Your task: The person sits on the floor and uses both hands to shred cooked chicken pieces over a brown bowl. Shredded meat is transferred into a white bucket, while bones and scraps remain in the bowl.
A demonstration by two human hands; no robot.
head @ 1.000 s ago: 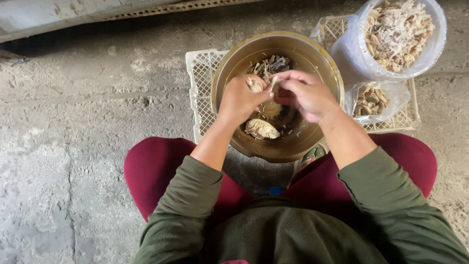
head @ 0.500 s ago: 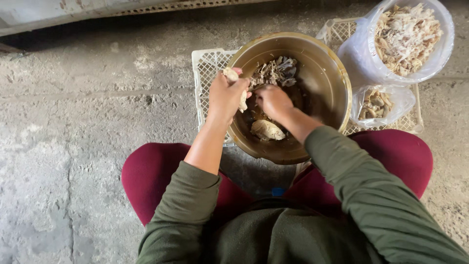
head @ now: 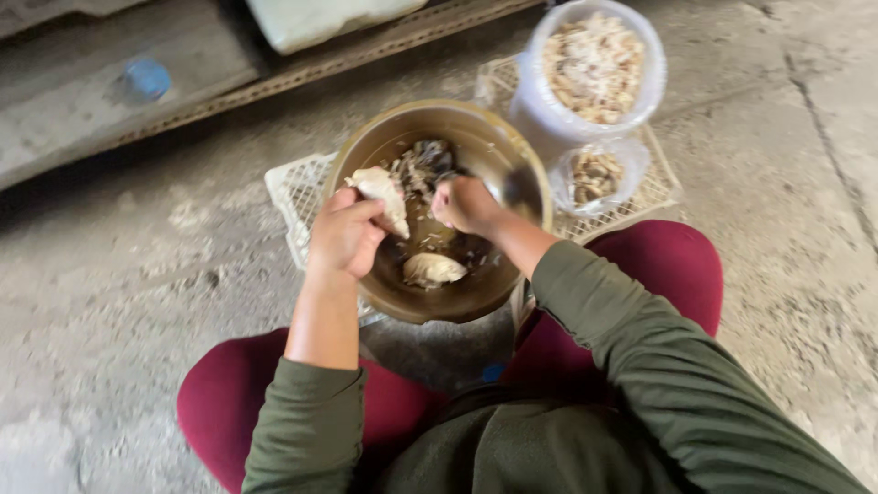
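Left hand (head: 346, 236) grips pale meat piece (head: 382, 194) pointing upper-left; right hand (head: 465, 203) clenched.

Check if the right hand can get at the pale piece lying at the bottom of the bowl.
Probably yes. The right hand is already inside the bowl, just above the pale piece, with nothing lying between them. The left hand holds another piece off to the side.

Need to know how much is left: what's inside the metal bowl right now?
In the metal bowl: a pale piece of meat at the bottom and a pile of shreds at the back. The right hand covers part of the middle; the left hand holds another piece over the rim.
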